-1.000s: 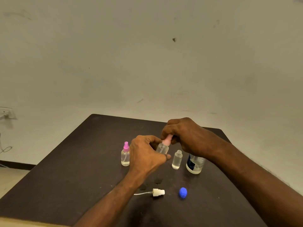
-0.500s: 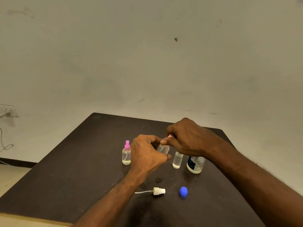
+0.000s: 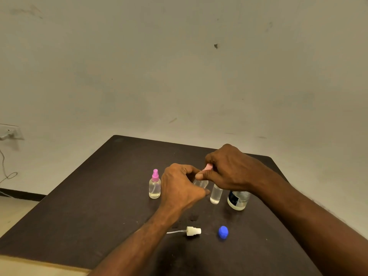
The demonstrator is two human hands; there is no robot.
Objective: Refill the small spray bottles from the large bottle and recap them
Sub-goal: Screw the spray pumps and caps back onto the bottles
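Recapping a small clear spray bottle (image 3: 200, 183) at the centre of the frame.

My left hand (image 3: 180, 189) curls round the bottle's body and steadies it just above the dark table (image 3: 89, 206), while my right hand (image 3: 229, 170) pinches its pale pink spray cap (image 3: 208, 167) between thumb and fingers; I judge the cap is being seated or twisted, so the next move calls for turning it snug. Left of my hands stands a capped clear bottle with a bright pink sprayer (image 3: 154, 186). Just right of them, an uncapped small clear bottle (image 3: 216, 195) waits, with the large clear bottle with a dark label (image 3: 238, 200) beside it. Lower in the frame lie a white spray head with its tube (image 3: 193, 231) and a blue cap (image 3: 223, 232).
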